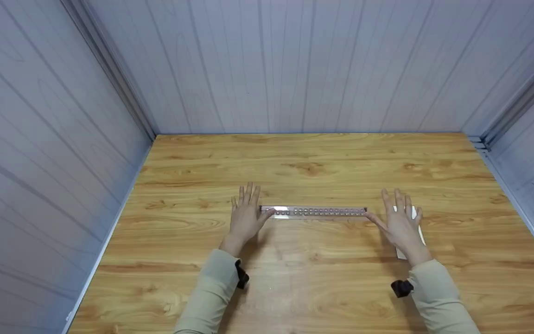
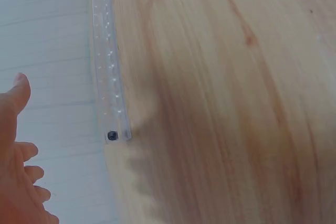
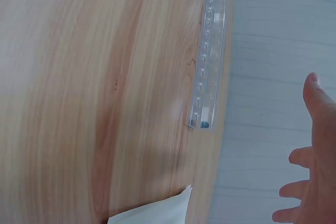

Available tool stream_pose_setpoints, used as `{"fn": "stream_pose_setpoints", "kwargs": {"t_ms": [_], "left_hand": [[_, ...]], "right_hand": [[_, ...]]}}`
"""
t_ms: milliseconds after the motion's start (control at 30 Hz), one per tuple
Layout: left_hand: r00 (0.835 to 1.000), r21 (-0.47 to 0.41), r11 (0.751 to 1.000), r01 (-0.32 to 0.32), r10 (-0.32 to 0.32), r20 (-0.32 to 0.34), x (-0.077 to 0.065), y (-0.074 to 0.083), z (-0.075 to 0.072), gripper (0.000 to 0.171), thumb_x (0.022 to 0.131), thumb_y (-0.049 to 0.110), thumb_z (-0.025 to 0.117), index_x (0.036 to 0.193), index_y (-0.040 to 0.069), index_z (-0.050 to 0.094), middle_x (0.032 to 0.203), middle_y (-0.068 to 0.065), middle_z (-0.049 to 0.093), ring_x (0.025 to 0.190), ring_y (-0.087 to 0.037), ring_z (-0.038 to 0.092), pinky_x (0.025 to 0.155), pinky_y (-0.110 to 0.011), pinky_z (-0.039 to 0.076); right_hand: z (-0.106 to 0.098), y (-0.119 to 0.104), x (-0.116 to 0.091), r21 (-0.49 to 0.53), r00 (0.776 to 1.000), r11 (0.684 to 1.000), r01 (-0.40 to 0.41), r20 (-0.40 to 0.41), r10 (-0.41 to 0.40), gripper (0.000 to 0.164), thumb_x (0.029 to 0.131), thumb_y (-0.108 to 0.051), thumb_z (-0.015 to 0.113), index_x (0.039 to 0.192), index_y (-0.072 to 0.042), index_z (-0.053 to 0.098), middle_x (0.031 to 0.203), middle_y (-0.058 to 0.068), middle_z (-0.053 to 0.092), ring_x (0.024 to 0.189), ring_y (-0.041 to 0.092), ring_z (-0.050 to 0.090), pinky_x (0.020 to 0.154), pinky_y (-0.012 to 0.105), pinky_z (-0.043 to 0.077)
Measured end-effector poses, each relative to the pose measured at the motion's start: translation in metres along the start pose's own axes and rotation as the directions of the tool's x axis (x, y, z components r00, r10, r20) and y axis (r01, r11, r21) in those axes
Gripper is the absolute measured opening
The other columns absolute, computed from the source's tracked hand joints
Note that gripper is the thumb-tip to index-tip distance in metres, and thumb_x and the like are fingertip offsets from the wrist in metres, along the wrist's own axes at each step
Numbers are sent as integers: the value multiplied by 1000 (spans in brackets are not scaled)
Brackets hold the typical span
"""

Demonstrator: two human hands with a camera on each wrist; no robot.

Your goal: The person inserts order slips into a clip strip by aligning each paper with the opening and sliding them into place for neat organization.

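A long, narrow clear plastic strip (image 1: pixel 322 212) lies crosswise on the wooden table, with a row of small round shapes along it. Its exact kind cannot be told. My left hand (image 1: pixel 244 220) is above its left end, fingers spread and straight. Over the right end and beyond it, my right hand (image 1: pixel 401 227) also has its fingers spread. In the left wrist view a gap shows between the hand (image 2: pixel 16 171) and the strip (image 2: pixel 110 61), which has a dark spot near its end. The right wrist view likewise shows the hand (image 3: pixel 320 156) apart from the strip (image 3: pixel 207 66).
A white piece, apparently paper (image 1: pixel 402 254), lies beneath my right hand, partly hidden by it; its corner (image 3: pixel 157 211) shows in the right wrist view. Pale panelled walls (image 1: pixel 285 69) border the table (image 1: pixel 308 287) at the back, left and right.
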State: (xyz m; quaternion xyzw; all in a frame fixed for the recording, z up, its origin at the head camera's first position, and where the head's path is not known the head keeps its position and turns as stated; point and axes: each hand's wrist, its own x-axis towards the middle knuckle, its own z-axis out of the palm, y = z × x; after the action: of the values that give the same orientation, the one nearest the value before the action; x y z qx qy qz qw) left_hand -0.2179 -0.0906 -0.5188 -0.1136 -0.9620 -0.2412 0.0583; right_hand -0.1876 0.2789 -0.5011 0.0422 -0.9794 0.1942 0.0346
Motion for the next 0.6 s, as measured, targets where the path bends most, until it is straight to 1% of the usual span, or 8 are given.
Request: {"fn": "stream_pose_setpoints", "kwargs": {"t_ms": [167, 333, 467, 600], "left_hand": [[998, -31, 999, -34, 32, -48, 1, -6, 4, 77, 81, 47, 56, 138, 3, 27, 145, -15, 17, 131, -35, 10, 101, -55, 11], [996, -101, 993, -64, 58, -68, 2, -10, 7, 76, 80, 40, 61, 137, 1, 29, 144, -17, 18, 129, -38, 14, 101, -56, 13], [997, -171, 983, -62, 52, -59, 2, -12, 10, 75, 80, 37, 62, 137, 1, 28, 144, -17, 18, 129, -38, 16, 101, -54, 15], [998, -261, 965, -38, 26, -50, 4, -13, 13, 74, 79, 32, 65, 136, 1, 29, 143, -17, 20, 129, -35, 19, 102, -47, 19]], "right_hand": [[2, 3, -2, 16, 1000, 1000, 4, -28, -3, 79, 85, -53, 46, 142, -9, 14, 142, 27, 6, 126, 48, 1, 90, 68, -4], [4, 7, -3, 41, 999, 999, -7, -36, 8, 79, 85, -51, 48, 143, -12, 11, 141, 27, 8, 125, 49, 3, 92, 67, -4], [5, 10, -6, 59, 999, 998, -17, -49, 20, 78, 85, -50, 49, 143, -12, 12, 141, 27, 10, 124, 50, 6, 91, 67, -4], [7, 14, -7, 56, 997, 998, -32, -72, 36, 78, 85, -52, 48, 141, -8, 17, 140, 27, 13, 123, 49, 11, 90, 68, -1]]}}
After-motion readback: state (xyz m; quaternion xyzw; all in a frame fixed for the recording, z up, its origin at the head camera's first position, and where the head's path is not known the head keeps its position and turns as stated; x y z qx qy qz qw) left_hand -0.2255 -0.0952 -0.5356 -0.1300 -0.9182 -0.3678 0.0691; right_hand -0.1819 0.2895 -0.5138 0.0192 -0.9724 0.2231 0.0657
